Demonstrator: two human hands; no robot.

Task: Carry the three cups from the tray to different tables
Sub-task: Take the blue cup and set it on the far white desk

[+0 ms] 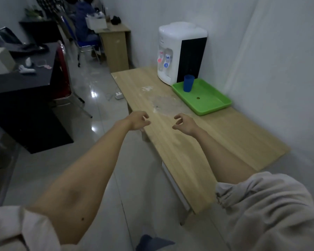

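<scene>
Nearest to you, both pale sleeves are pushed up past the elbows and your bare forearms stretch forward. Your left hand (138, 121) hangs over the near-left edge of the wooden surface (216, 142), its grip loosely spread, fingers curled and holding nothing. Your right hand (186, 122) hovers over the same surface just beside it, grip likewise spread and empty, the two hands facing each other with a gap between them.

Beyond your hands the wood shows a pale, smudged patch (161, 102). Further on, against the wall to the right, sits the green tray (214, 105), and on its far-left corner stands one blue cup (188, 83), upright; a small dark speck lies on the tray floor. Just behind the tray and cup stands a white water dispenser (181, 51) with a red and a blue tap.

On the floor to the left lies a white power strip (119, 95). Left of that is a black desk (22, 82) carrying white items. At the far end a person sits at a small wooden desk (116, 44).
</scene>
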